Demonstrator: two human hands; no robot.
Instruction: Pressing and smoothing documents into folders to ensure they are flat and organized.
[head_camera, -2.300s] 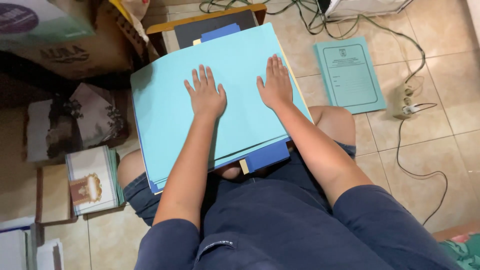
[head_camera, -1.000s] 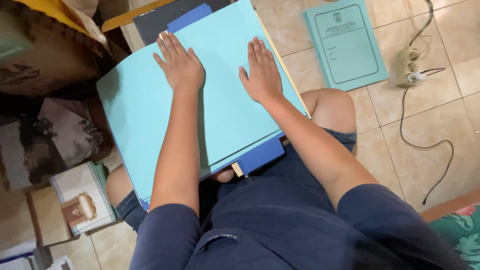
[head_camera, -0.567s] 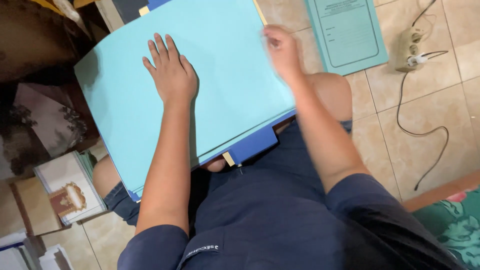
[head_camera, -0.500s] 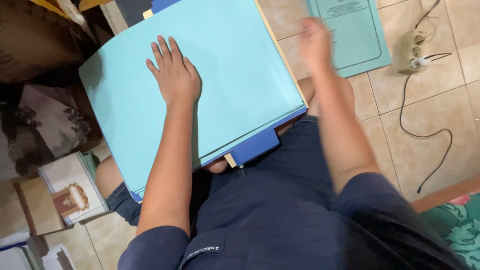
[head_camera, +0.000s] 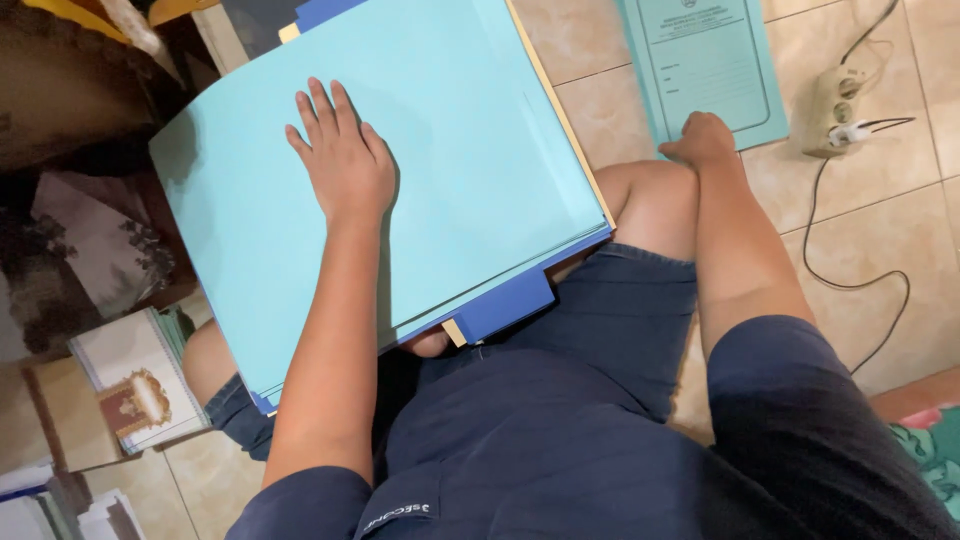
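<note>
Pale-blue paper folders (head_camera: 480, 170) under left hand (head_camera: 343, 160); right hand (head_camera: 703, 140) touches printed booklet (head_camera: 705, 60)

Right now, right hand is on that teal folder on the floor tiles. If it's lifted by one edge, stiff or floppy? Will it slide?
Probably floppy: the teal folder looks like a thin card cover lying flat on the floor tiles, so it would likely sag if lifted by the edge under the right hand. Likely light. The tiles look glossy, so a push would probably make it slide.

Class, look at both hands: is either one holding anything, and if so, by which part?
Neither clearly grips. The left hand lies flat on the light blue folder stack on the lap. The right hand touches the bottom edge of the teal folder on the floor.
</note>
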